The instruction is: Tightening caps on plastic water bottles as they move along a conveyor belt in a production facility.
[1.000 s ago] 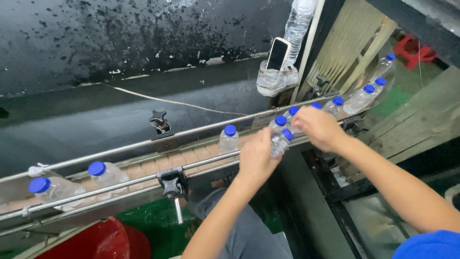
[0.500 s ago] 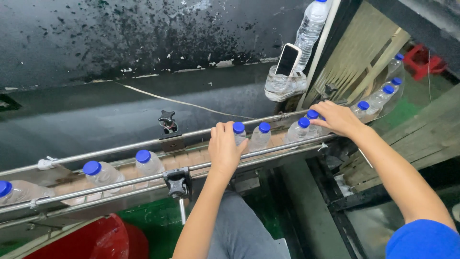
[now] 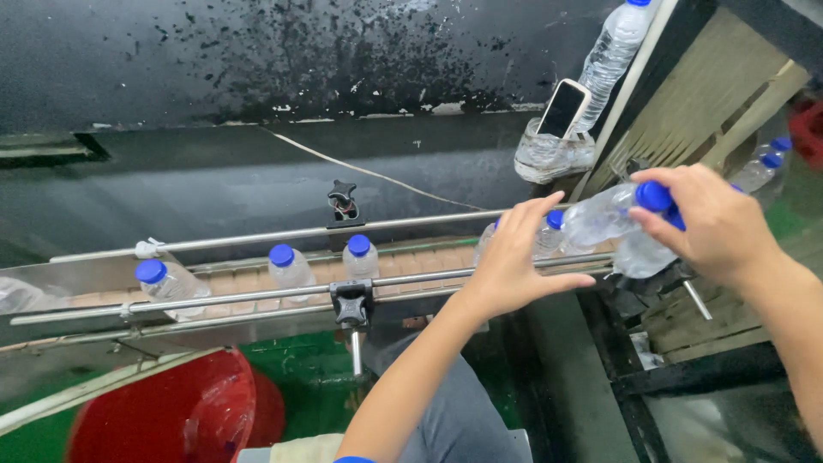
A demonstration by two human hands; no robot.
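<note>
Clear water bottles with blue caps stand in a row on a conveyor line (image 3: 257, 296) between two metal rails. My right hand (image 3: 716, 225) is shut on a tilted bottle (image 3: 604, 219), held by its neck just above the line at the right, with its blue cap beside my fingers. A second bottle (image 3: 639, 255) shows just under that hand. My left hand (image 3: 514, 261) is spread, with fingers apart, against the bottles (image 3: 549, 233) at the middle of the line. It grips nothing that I can see.
Three more bottles (image 3: 287, 267) stand further left on the belt. A black rail clamp (image 3: 351, 302) sits in front. A red bucket (image 3: 171, 411) is below left. A phone (image 3: 563, 107) leans in a plastic holder under an upright bottle (image 3: 613, 51). Behind is a black, splashed wall.
My right hand has lifted a bottle off the line and tilted it. My left hand has slid right along the rail. The bottles on the belt stand further along than before.
</note>
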